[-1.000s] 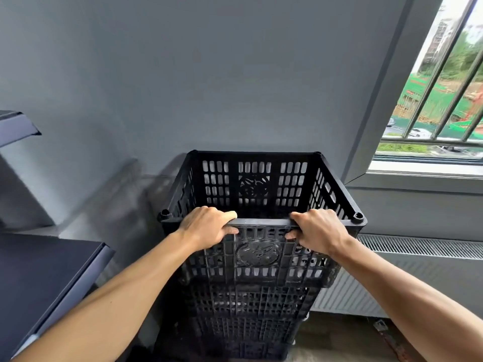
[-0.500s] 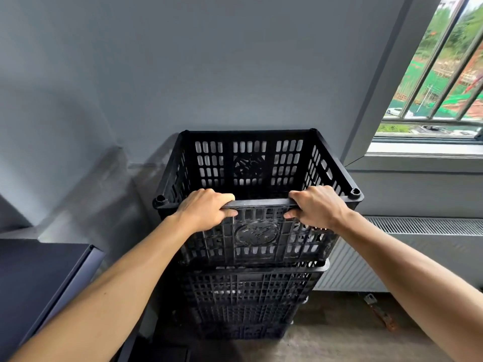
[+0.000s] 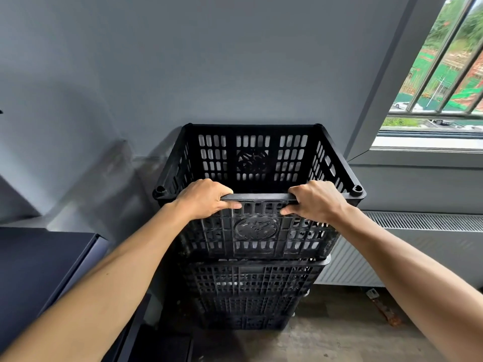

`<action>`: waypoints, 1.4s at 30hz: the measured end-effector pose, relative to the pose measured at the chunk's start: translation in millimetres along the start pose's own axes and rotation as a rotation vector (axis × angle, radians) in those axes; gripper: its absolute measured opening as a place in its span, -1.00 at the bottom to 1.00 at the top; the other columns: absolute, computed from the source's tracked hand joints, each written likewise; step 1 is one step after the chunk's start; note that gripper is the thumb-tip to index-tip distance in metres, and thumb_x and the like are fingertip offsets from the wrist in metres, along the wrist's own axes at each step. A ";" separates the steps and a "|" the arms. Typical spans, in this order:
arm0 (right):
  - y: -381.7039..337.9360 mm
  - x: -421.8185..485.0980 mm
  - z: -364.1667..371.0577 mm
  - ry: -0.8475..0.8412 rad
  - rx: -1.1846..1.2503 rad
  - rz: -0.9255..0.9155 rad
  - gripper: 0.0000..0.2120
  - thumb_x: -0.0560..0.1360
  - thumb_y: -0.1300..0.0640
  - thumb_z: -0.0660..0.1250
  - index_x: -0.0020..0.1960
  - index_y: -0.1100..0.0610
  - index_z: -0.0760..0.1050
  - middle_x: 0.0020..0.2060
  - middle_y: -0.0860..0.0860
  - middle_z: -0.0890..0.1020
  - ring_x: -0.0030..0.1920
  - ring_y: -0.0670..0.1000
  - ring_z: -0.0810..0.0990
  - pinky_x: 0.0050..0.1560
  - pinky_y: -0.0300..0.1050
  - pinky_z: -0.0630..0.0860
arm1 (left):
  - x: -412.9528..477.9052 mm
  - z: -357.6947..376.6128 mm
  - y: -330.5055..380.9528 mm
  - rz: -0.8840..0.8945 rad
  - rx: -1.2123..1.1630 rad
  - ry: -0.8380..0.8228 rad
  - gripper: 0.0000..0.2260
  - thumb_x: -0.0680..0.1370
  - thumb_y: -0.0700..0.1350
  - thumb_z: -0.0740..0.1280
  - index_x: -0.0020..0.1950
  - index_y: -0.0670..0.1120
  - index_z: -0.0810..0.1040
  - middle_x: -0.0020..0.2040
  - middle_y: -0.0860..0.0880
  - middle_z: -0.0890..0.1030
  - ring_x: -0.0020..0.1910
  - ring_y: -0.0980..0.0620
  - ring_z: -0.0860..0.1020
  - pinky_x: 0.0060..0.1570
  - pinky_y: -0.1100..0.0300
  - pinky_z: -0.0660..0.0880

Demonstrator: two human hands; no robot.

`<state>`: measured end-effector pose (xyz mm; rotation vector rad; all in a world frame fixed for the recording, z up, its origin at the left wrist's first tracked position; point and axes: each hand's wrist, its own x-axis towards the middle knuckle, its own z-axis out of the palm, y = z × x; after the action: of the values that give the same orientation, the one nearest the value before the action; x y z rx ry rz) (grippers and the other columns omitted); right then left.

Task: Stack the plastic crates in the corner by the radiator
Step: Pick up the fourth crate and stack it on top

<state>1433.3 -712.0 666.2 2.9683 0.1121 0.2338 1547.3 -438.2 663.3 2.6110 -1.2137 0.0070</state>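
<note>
A black slatted plastic crate (image 3: 257, 158) sits on top of a stack of black crates (image 3: 251, 291) in the corner against the grey wall. My left hand (image 3: 205, 198) grips the near rim of the top crate left of centre, fingers curled over the edge. My right hand (image 3: 315, 201) grips the same rim right of centre. The top crate is empty and looks level on the stack. A white radiator (image 3: 407, 252) runs along the wall just right of the stack.
A dark cabinet top (image 3: 39, 267) stands at the left, close to the stack. A barred window (image 3: 441, 82) is up at the right. The concrete floor (image 3: 339, 333) in front holds a small rusty metal piece (image 3: 383, 307) near the radiator.
The view has tilted downward and pulled back a little, showing more of the stack and floor. Both hands keep their grip on the near rim; the top crate has barely moved.
</note>
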 end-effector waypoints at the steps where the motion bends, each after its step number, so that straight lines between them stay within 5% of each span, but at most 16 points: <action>1: -1.4 -1.1 -0.2 0.001 -0.001 -0.001 -0.49 0.34 -0.46 0.24 -0.23 0.01 0.37 -0.47 -0.13 0.45 -0.48 -0.06 0.47 -0.42 -0.17 0.41 | -1.6 0.4 -0.8 -0.005 -0.002 0.004 -0.56 0.42 0.43 0.19 -0.29 0.08 0.51 -0.58 0.03 0.46 -0.59 0.15 0.43 -0.36 0.25 0.39; 5: -6.4 -5.4 -1.5 0.009 -0.009 -0.015 -0.49 0.36 -0.44 0.24 -0.20 0.02 0.39 -0.49 -0.13 0.42 -0.50 -0.09 0.44 -0.43 -0.19 0.37 | -9.0 4.6 -0.2 -0.020 -0.012 0.031 -0.55 0.43 0.41 0.21 -0.37 0.05 0.40 -0.60 0.05 0.39 -0.60 0.14 0.37 -0.41 0.26 0.34; 8: -10.3 -8.9 -2.8 0.023 -0.007 -0.025 -0.53 0.38 -0.42 0.26 -0.21 -0.01 0.37 -0.51 -0.16 0.36 -0.53 -0.14 0.36 -0.44 -0.20 0.31 | -12.0 3.9 -1.3 -0.032 -0.028 -0.010 -0.57 0.44 0.39 0.23 -0.25 0.03 0.54 -0.61 0.08 0.41 -0.60 0.15 0.39 -0.34 0.19 0.46; 18: 7.9 -7.8 -0.2 0.036 0.057 -0.010 -0.40 0.29 -0.50 0.02 -0.16 0.00 0.45 -0.46 -0.12 0.50 -0.48 -0.11 0.48 -0.39 -0.18 0.49 | 1.7 -14.5 9.9 -0.002 0.012 -0.089 -0.62 0.49 0.32 0.26 -0.11 0.03 0.62 -0.46 0.03 0.59 -0.42 0.12 0.60 -0.14 0.07 0.58; 27: 1.8 -12.5 8.0 0.097 0.007 -0.009 -0.53 0.42 -0.44 0.20 -0.18 -0.02 0.33 -0.48 -0.12 0.45 -0.47 0.00 0.49 -0.41 -0.14 0.42 | -11.4 3.9 4.4 -0.011 0.148 0.104 -0.55 0.50 0.42 0.09 -0.16 0.09 0.53 -0.53 0.11 0.47 -0.48 0.20 0.49 -0.24 0.14 0.46; 33: -10.9 -15.0 7.8 0.142 0.066 -0.009 -0.54 0.45 -0.41 0.21 -0.11 0.00 0.32 -0.30 -0.11 0.53 -0.18 0.02 0.54 -0.30 -0.10 0.35 | -17.1 13.2 4.8 0.009 0.200 0.239 -0.57 0.52 0.41 0.06 -0.14 0.12 0.49 -0.47 0.11 0.49 -0.46 0.11 0.50 -0.33 0.18 0.38; 37: -27.4 -8.3 4.4 0.147 0.086 -0.030 -0.50 0.48 -0.38 0.20 0.06 0.05 0.45 -0.21 -0.06 0.62 -0.18 0.06 0.61 -0.28 -0.09 0.44 | -17.8 6.9 -0.7 0.008 0.099 0.157 -0.56 0.48 0.45 0.06 0.00 0.18 0.54 -0.35 0.14 0.57 -0.32 0.13 0.56 -0.21 0.14 0.41; 42: -55.1 9.9 1.7 0.136 0.140 -0.097 -0.53 0.52 -0.32 0.21 0.16 0.05 0.46 -0.13 -0.04 0.66 -0.17 0.10 0.64 -0.28 -0.09 0.45 | -39.3 -2.9 -25.9 0.045 0.201 0.156 -0.59 0.50 0.35 0.21 0.19 0.14 0.55 -0.04 0.13 0.65 0.06 0.06 0.56 0.29 0.00 0.32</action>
<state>1439.9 -657.2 656.7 3.0726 0.2999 0.4320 1541.5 -392.1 655.6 2.6896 -1.2745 0.3523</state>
